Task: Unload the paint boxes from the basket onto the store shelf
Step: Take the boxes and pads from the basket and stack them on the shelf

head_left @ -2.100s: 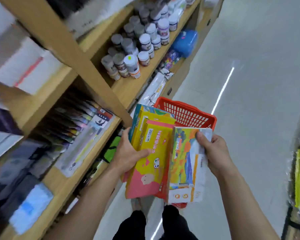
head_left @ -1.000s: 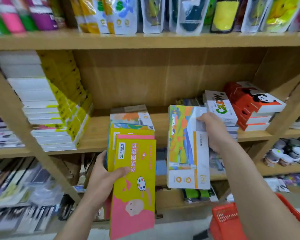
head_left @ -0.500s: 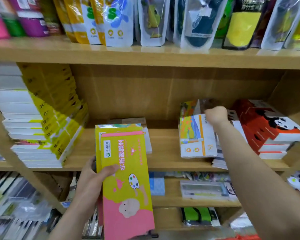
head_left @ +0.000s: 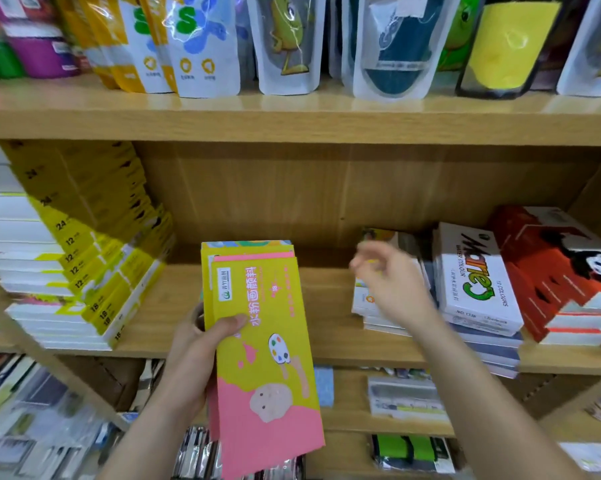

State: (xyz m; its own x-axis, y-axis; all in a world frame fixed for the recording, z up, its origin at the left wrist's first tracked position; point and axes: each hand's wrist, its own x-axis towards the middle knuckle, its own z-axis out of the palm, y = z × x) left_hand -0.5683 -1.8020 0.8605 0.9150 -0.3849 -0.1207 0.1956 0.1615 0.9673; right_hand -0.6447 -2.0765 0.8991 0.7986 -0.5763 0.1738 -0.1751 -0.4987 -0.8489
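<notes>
**Yellow stack** (head_left: 94,258). Flat boxes piled at the left end of the shelf (head_left: 327,323), leaning. The spines are numbered 12, 18 and 24.

**Left hand** (head_left: 195,358). Grasps the boxes, with the thumb across the front face near the left long edge and the fingers behind.

**Boxes** (head_left: 261,341). A fanned bundle with a yellow-and-pink one in front and at least two more behind; the exact count cannot be told. They are held upright in front of the shelf's edge and not yet laid on it.
- Handling, as judged: light, stiff card, flat and long. The glossy faces are likely to slide on one another, so the bundle may splay if the pinch loosens. The corners would dent and the paint inside should not be squeezed.
- Best hold: across the width near the middle, thumb on the face and fingers beneath. To take one off, lift the front box by its upper short end.

**Shelf.** Bare wood shows between the yellow stack and the piles to the right, directly behind the bundle.

**Right hand** (head_left: 392,289). Blurred and empty, with the fingers loosely bent, over a low pile (head_left: 363,301) of flat boxes. Whether it touches the pile cannot be told.

**White box** (head_left: 476,282). Lies just right of the low pile, on top of others.

**Red boxes** (head_left: 562,265). Stacked at the far right.

**Basket.** Not in view.
</notes>
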